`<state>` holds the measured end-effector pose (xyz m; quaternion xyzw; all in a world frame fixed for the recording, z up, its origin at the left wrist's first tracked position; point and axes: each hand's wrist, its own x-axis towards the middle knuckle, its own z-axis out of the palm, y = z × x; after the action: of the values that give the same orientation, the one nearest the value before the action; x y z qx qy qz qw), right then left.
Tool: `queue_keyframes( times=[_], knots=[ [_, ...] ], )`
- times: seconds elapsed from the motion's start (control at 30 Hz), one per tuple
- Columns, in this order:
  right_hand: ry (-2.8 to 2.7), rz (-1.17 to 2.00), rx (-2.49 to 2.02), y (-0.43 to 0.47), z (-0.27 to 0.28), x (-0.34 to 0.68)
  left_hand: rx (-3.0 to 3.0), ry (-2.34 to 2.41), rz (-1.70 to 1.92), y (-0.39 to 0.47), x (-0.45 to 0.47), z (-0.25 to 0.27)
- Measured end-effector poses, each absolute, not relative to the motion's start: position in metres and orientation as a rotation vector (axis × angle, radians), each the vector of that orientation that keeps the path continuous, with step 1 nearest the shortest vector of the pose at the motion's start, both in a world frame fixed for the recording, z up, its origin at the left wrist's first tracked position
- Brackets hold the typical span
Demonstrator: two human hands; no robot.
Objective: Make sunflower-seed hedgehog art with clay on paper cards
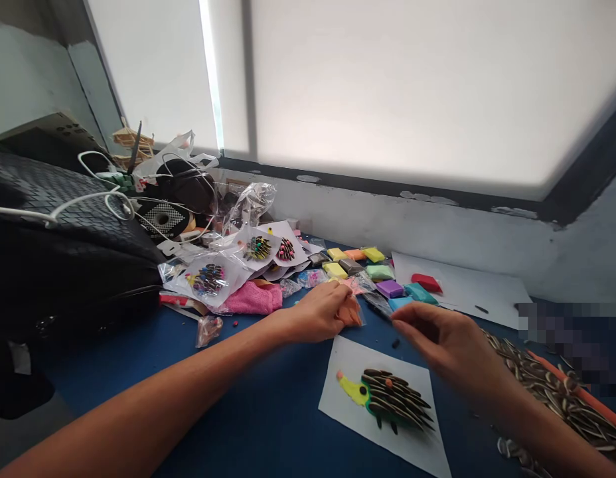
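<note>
In the head view, the orange clay packet was on the blue desk, just beyond the paper sheet w/ the seed hedgehog on it. From where I stood, the clay looked light & soft, prob. easy to dent, & its clear wrap prob. a bit slippery; best hold = flat of the fingers round the near side, no hard squeeze. The hedgehog looked fragile b/c its loose-tipped seeds stuck out at the back; I'd have taken the sheet by a bare corner, not the spines.

L hand had its fingers curled over the packet, thumb side close in, so the grip was firm enough & on the clay. R hand hung near the far R edge of the sheet, thumb & index tips almost meeting; couldn't make out if anything tiny sat btwn them. Beyond it were wrapped clay blocks, incl. a purple block; sunflower seeds lay by the R forearm.
</note>
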<state>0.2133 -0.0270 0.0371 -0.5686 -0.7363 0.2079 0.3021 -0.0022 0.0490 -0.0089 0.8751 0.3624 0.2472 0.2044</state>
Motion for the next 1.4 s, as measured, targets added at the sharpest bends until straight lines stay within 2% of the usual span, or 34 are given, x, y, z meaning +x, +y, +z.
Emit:
queue_keyframes(
  times=[0.23, 0.5, 0.67, 1.1, 1.4],
  knots=[
    [-1.843, 0.699, -1.428, 0.003, 0.030, 0.211, 2.180, 0.798, 0.851, 0.047, 0.001, -0.002],
    [-1.764, 0.890, -1.345, -0.003, 0.037, 0.215, 1.817, 0.577, 0.765, 0.039, 0.006, 0.009],
    [-1.750, 1.002, -1.305, -0.008, 0.041, 0.207, 1.705, 0.577, 0.865, 0.037, 0.007, 0.005],
    [-1.732, 1.016, -1.400, -0.009, 0.034, 0.212, 1.567, 0.472, 0.862, 0.033, 0.012, 0.007],
    [-1.800, 0.904, -1.418, -0.015, 0.040, 0.208, 1.565, 0.503, 0.759, 0.032, 0.007, 0.015]
  ],
)
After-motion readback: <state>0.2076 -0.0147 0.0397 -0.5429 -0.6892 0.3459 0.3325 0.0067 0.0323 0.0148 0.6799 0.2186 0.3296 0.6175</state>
